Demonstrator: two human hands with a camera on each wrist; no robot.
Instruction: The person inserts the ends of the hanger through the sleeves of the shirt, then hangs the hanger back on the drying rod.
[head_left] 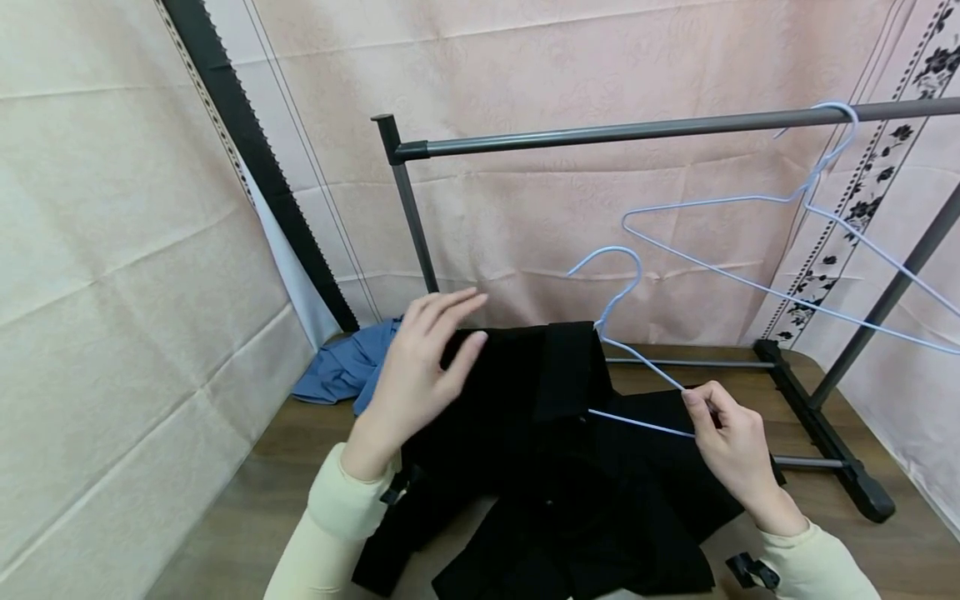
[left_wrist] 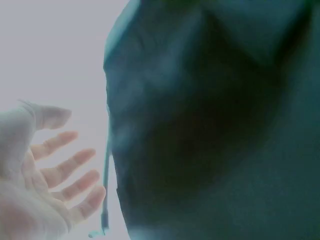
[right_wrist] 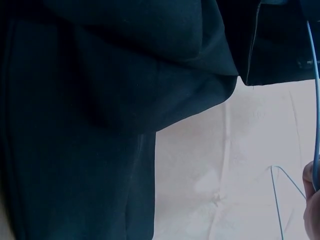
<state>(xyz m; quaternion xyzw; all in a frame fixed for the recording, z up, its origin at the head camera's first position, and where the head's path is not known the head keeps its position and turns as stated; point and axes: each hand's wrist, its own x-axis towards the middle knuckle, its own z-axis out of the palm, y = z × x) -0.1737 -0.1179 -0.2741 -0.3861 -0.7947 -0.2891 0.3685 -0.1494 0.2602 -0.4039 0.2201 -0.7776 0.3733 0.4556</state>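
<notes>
A black garment (head_left: pixel 487 392) with a collar and sleeves hangs partly on a light blue wire hanger (head_left: pixel 637 358). The hanger's hook rises above the collar, and its left side is hidden inside the cloth. At the hanger's right end, my right hand (head_left: pixel 731 442) pinches the wire between thumb and fingers. My left hand (head_left: pixel 420 358) is beside the garment's left shoulder, fingers extended and spread. In the left wrist view the left hand (left_wrist: pixel 45 175) holds nothing, with a gap between its fingertips and the dark cloth (left_wrist: pixel 200 125).
Behind the garment stands a dark metal clothes rack (head_left: pixel 600 137). A second blue wire hanger (head_left: pixel 750 200) hangs bare from its bar at the right. On the wooden table (head_left: pixel 217 508), a blue cloth (head_left: pixel 345 362) lies at the left. Pale curtains surround the rack.
</notes>
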